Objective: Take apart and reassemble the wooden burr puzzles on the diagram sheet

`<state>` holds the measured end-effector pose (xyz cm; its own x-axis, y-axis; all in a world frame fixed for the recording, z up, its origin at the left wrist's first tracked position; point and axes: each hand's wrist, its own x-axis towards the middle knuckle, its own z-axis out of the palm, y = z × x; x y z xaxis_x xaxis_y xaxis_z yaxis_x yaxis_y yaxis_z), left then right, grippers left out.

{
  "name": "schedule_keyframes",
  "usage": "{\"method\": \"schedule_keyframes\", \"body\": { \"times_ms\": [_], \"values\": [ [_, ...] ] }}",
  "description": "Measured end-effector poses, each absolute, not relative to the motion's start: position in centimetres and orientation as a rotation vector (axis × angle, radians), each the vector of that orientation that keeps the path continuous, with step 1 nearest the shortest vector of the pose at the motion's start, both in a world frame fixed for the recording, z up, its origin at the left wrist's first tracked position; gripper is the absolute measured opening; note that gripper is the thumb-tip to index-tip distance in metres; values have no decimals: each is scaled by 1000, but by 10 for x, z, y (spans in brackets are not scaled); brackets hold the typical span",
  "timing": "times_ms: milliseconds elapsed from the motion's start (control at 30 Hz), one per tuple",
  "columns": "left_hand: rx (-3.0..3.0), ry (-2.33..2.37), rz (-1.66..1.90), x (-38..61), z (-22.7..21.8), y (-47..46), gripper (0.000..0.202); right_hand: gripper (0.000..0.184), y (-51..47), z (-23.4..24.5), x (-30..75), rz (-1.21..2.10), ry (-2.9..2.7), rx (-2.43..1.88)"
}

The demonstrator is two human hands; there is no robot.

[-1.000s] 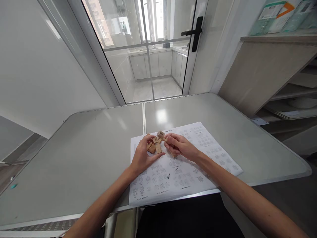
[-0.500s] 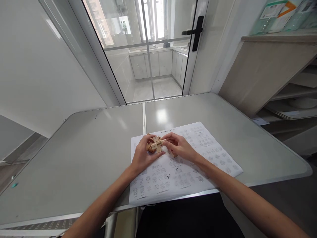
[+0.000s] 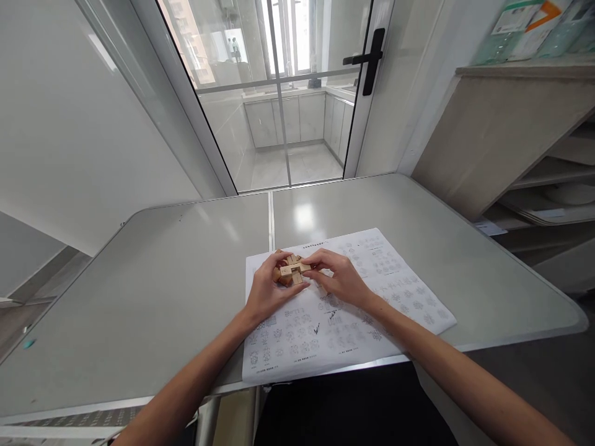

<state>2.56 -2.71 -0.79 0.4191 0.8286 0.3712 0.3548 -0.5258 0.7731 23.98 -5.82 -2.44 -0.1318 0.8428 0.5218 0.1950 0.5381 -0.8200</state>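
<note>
The printed white paper sheet (image 3: 328,344) lies nearest; over its far left part, the left hand (image 3: 266,292) clasps crossed, pale wooden blocks (image 3: 297,279) while the right hand (image 3: 341,279) pinches a notched, pale wooden bar (image 3: 287,271) across them — a crooked push could spread them, I'd say, if the left grip slackens.

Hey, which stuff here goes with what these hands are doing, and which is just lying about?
Part of the job:
Notched wooden piece, in the right hand
Other wooden pieces, with the left hand curled around them
Printed sheet, beneath, apparently in use

Just lying about:
Small teal object, near the table's left edge
Packages atop the shelf unit
</note>
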Motion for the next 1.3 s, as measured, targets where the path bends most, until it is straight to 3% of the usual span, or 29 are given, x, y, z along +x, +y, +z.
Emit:
{"method": "schedule_keyframes", "body": {
  "times_ms": [333,467,800,933,1300],
  "values": [
    [2095,1037,1029,23,-3,-27,61,13,-58,-25,243,582,-1805,-834],
    [1900,972,1007,21,-2,-25,69,10,-58,-27,240,555,-1777,-824],
    [1496,764,889,24,0,-23,64,17,-62,-27,237,512,-1794,-860],
    [1531,854,903,22,5,-23,60,8,-64,-25,236,512,-1826,-885],
    [1420,948,949,20,-7,-16,48,14,-57,-34,241,397,-1741,-1515]
  ]
}}
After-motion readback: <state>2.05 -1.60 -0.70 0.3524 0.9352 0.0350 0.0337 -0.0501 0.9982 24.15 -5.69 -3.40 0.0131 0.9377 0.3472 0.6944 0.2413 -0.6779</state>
